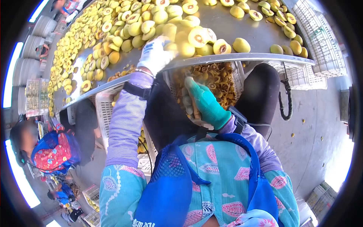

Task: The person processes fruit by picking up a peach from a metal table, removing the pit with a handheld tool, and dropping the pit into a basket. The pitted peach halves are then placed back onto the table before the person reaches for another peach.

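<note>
I have the left hand in a white glove at the table's near edge, next to the halved yellow fruit; blur there, can't tell if its fingers grip any. Fruit is spread over the tabletop. My right hand, green glove, is below the table edge, above a crate of scraps. Fingers partly bent, grip unclear.

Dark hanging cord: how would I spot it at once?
Start at the metal table bearing yellow fruit. Below its front edge, just outside the person's right knee, the cord hangs over grey floor. It is thick, dark and bent into a narrow loop, unlike the pale lattice crates nearby.
</note>
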Action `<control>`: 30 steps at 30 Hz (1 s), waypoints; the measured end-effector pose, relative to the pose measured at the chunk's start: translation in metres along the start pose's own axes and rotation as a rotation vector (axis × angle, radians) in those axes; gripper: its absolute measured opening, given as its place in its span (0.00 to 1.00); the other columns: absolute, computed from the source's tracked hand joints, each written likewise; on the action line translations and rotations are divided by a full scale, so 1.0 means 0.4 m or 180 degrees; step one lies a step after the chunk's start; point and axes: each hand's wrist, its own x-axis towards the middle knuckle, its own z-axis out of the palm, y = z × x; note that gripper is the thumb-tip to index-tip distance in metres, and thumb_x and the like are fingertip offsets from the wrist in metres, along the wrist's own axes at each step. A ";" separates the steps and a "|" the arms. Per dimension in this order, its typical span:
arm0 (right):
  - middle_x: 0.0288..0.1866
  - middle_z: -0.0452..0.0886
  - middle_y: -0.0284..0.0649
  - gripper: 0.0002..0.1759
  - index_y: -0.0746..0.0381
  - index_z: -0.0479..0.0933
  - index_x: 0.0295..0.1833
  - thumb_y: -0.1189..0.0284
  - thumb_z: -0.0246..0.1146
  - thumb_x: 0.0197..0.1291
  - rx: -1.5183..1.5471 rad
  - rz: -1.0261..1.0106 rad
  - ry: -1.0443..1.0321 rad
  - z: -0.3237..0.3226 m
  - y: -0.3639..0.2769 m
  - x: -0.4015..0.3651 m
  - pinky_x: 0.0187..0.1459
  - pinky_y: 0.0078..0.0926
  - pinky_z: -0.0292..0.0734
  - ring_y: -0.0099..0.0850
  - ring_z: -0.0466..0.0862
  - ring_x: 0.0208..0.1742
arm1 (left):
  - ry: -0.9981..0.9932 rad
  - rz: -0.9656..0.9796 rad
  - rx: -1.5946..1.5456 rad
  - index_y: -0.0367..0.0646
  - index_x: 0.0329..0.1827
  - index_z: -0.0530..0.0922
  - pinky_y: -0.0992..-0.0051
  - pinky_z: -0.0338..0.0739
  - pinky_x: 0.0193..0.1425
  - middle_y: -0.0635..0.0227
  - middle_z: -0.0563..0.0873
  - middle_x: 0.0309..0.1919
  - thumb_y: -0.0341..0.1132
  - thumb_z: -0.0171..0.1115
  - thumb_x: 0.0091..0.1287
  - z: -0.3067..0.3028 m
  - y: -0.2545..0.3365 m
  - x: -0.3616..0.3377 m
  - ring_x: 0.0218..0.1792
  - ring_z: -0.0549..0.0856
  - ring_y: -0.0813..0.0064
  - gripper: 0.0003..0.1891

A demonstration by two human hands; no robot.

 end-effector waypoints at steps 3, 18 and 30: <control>0.23 0.74 0.32 0.21 0.58 0.73 0.36 0.53 0.52 0.74 -0.0543 -0.0827 0.0259 0.006 -0.045 0.021 0.21 0.22 0.68 0.23 0.73 0.20 | -0.0471 -0.0684 -0.2107 0.41 0.58 0.81 0.70 0.82 0.46 0.64 0.86 0.53 0.36 0.69 0.57 -0.025 -0.054 -0.001 0.51 0.86 0.65 0.24; 0.23 0.80 0.44 0.15 0.66 0.79 0.44 0.64 0.58 0.72 -0.2384 -0.2518 0.0620 0.031 -0.040 0.071 0.23 0.35 0.74 0.36 0.80 0.20 | -0.0153 -0.1164 -0.5435 0.28 0.66 0.70 0.63 0.78 0.61 0.50 0.85 0.44 0.58 0.41 0.76 0.017 0.049 -0.154 0.48 0.85 0.60 0.36; 0.24 0.80 0.53 0.20 0.69 0.79 0.42 0.59 0.56 0.73 -0.2963 -0.2934 0.0111 -0.007 -0.034 0.089 0.27 0.40 0.75 0.44 0.83 0.24 | -0.0389 -0.0428 -0.4464 0.24 0.61 0.73 0.65 0.78 0.60 0.48 0.85 0.45 0.54 0.38 0.79 0.047 0.030 -0.169 0.47 0.85 0.60 0.34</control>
